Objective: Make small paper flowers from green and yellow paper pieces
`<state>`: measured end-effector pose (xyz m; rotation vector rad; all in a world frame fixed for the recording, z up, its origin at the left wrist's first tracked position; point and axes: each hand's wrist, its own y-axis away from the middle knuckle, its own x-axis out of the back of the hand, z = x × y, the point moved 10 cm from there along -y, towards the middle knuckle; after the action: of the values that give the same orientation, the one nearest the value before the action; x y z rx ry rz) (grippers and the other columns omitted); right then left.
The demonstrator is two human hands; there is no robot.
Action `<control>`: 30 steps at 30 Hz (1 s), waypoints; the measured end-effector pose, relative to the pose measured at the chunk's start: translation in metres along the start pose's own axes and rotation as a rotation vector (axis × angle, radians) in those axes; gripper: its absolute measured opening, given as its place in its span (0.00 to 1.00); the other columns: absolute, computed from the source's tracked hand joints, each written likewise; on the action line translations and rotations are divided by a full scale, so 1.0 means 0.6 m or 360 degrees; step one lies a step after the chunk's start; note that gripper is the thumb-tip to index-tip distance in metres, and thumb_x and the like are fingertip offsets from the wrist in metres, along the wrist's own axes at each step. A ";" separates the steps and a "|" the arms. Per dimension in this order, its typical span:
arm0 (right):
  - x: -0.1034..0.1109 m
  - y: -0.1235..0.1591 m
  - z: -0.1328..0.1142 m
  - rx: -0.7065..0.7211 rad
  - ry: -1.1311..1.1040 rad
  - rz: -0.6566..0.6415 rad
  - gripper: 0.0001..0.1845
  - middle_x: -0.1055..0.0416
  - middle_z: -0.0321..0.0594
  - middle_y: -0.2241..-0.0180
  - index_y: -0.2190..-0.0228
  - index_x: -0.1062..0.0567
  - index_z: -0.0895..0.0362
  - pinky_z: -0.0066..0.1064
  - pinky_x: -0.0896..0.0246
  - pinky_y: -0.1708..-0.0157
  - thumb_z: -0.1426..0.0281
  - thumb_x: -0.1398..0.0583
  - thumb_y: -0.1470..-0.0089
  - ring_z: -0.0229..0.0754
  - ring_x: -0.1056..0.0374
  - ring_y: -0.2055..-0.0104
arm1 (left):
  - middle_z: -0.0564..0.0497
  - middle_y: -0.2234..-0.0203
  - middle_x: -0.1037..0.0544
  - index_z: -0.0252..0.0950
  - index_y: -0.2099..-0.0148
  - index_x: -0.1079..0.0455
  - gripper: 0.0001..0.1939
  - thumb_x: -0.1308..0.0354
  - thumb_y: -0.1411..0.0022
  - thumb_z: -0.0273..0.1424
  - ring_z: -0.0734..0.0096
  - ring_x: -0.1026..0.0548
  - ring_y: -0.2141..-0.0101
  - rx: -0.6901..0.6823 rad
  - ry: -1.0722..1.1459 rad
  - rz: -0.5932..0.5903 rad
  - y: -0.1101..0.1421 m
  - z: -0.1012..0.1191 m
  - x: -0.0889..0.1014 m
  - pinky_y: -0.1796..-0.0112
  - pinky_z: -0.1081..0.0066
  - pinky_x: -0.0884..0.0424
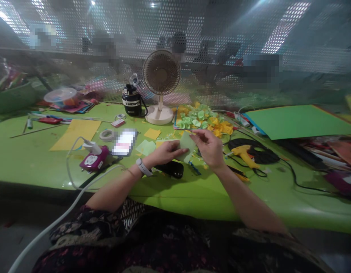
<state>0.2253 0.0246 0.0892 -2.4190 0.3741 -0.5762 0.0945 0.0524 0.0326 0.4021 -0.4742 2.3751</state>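
My left hand [165, 152], with a white watch band on its wrist, and my right hand [209, 148] both grip a small piece of pale green paper [187, 146] above the green table [44, 167]. A black oblong object [170, 169] lies just below my left hand. Close beyond my right hand sits a heap of green and yellow paper flowers [200, 120]. Small paper scraps [145, 147] lie left of the hands. A yellow glue gun [245, 155] rests to the right of my right hand, on a coil of black cable [253, 151].
A magenta power strip [94, 158] with a white plug and cable stands at left, near a yellow paper sheet [75, 134] and a blurred phone [124, 142]. A black flask [131, 100] and a tabletop fan [161, 77] stand behind. Green card [297, 121] lies far right.
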 end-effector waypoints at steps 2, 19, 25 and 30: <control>-0.001 0.000 0.001 -0.0021 -0.0013 -0.0014 0.14 0.22 0.39 0.67 0.65 0.21 0.54 0.35 0.29 0.62 0.57 0.36 0.44 0.41 0.27 0.67 | 0.57 0.79 0.39 0.36 0.71 0.38 0.23 0.43 0.37 0.50 0.78 0.42 0.77 -0.0002 0.0041 -0.0021 0.000 0.000 -0.002 0.75 0.72 0.45; 0.009 -0.008 0.022 -0.0142 -0.0170 0.0059 0.15 0.24 0.36 0.72 0.68 0.21 0.55 0.31 0.34 0.68 0.55 0.34 0.48 0.38 0.31 0.70 | 0.53 0.75 0.25 0.30 0.70 0.29 0.20 0.28 0.51 0.41 0.78 0.27 0.72 0.0301 0.0713 -0.0172 0.006 -0.004 -0.017 0.65 0.71 0.26; 0.016 -0.010 0.017 -0.0136 -0.0193 0.0095 0.17 0.25 0.37 0.72 0.70 0.21 0.54 0.32 0.34 0.69 0.53 0.34 0.49 0.39 0.32 0.71 | 0.47 0.68 0.19 0.30 0.65 0.26 0.17 0.27 0.52 0.34 0.73 0.21 0.67 0.0393 0.0803 -0.0349 0.013 -0.021 -0.029 0.60 0.68 0.25; 0.007 -0.012 0.032 -0.0284 -0.0364 0.0037 0.27 0.25 0.39 0.68 0.64 0.25 0.53 0.32 0.32 0.68 0.44 0.35 0.52 0.40 0.29 0.67 | 0.46 0.67 0.18 0.30 0.63 0.24 0.15 0.27 0.52 0.31 0.72 0.21 0.67 0.0262 0.0767 -0.0105 0.003 -0.018 0.000 0.58 0.66 0.25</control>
<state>0.2391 0.0384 0.0814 -2.6130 0.3688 -0.2607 0.0915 0.0556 0.0228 -0.0882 -0.0419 2.3469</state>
